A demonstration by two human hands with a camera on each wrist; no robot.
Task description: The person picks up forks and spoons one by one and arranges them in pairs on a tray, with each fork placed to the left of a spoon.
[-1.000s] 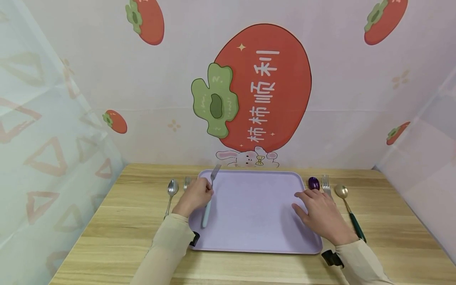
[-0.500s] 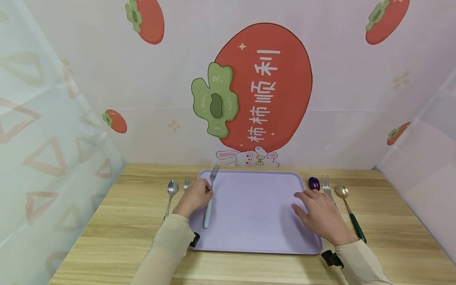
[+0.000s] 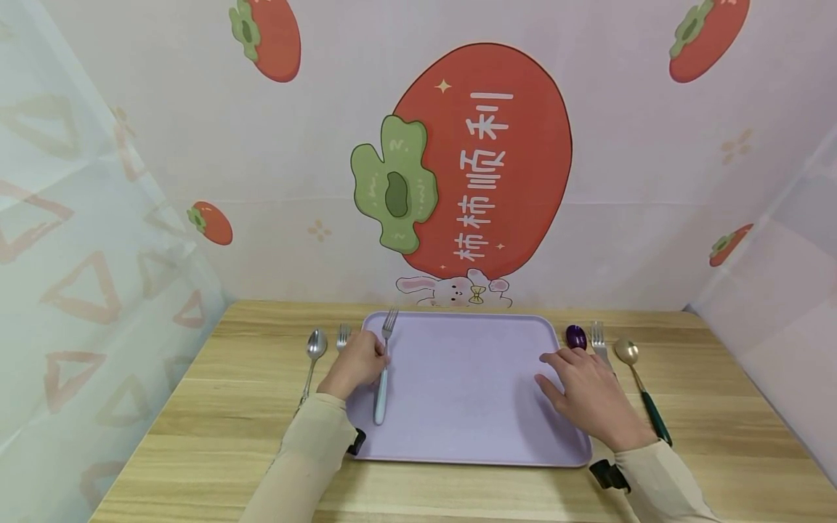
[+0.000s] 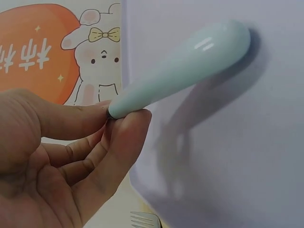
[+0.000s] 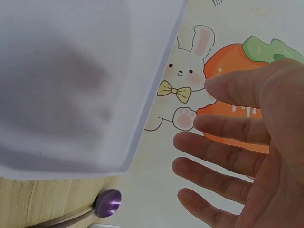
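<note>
My left hand [image 3: 358, 365] pinches a fork [image 3: 382, 396] with a pale blue handle, between thumb and fingertips. The fork's tines point to the back, over the left part of a lavender tray [image 3: 458, 385]. In the left wrist view the thick handle end [image 4: 209, 50] hangs close to the tray and throws a shadow on it. My right hand [image 3: 591, 396] hovers over the tray's right edge with fingers spread and relaxed, holding nothing. Past its fingertips lie a purple spoon [image 3: 576, 336] and a silver fork [image 3: 598, 338].
Left of the tray, a silver spoon [image 3: 317, 345] and another fork [image 3: 343, 334] lie on the wooden table [image 3: 216, 421]. A gold spoon with a green handle [image 3: 654, 414] lies at the far right. A printed cloth [image 3: 294, 240] stands behind the table.
The pale blue-handled fork has shifted slightly toward me and turned a little straighter, still pinched in my left hand. My right hand has stayed in place.
</note>
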